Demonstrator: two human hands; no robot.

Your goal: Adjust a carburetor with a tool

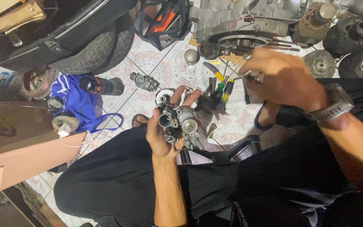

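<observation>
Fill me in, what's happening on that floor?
A person sitting on a tiled floor holds a metal carburetor in the left hand. The right hand, motion-blurred, pinches a small metal part above it. Screwdrivers, a second carburetor, a tyre and an engine case lie around.

We see a black tyre (pixel 101 48) at eleven o'clock, a blue cloth (pixel 74 101) at nine, an engine casing (pixel 244 21) at twelve, finned cylinders (pixel 353 33) at two, and screwdrivers (pixel 225 90) lying on the patterned tile floor (pixel 148 63) near centre.
</observation>
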